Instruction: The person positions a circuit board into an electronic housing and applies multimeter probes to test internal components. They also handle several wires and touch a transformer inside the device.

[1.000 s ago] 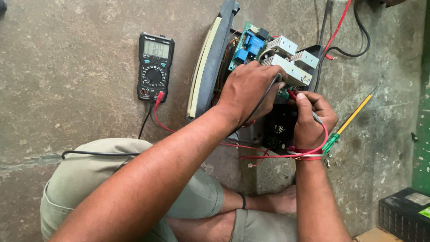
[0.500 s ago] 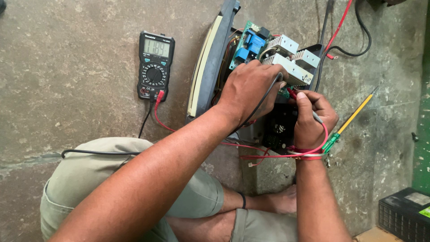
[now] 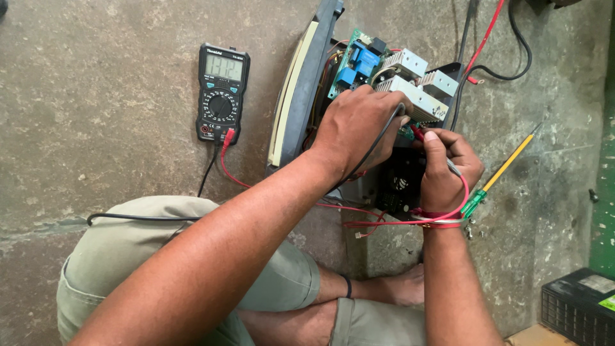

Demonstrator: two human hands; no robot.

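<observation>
An opened electronic unit (image 3: 320,77) lies on the concrete floor, showing a green circuit board (image 3: 359,61) with blue parts and silver heat sinks (image 3: 416,83). My left hand (image 3: 359,125) rests on the board with the black probe lead running out between its fingers. My right hand (image 3: 448,166) pinches the red probe (image 3: 416,132), tip down on the board beside the heat sinks. A black multimeter (image 3: 221,93) lies to the left, display lit, with the red and black leads plugged into its base.
A yellow-handled screwdriver with a green tip (image 3: 503,170) lies right of my right hand. Red and black cables (image 3: 487,32) trail off at top right. A black box (image 3: 580,307) sits at bottom right. My bent legs (image 3: 179,256) and foot (image 3: 397,288) fill the foreground.
</observation>
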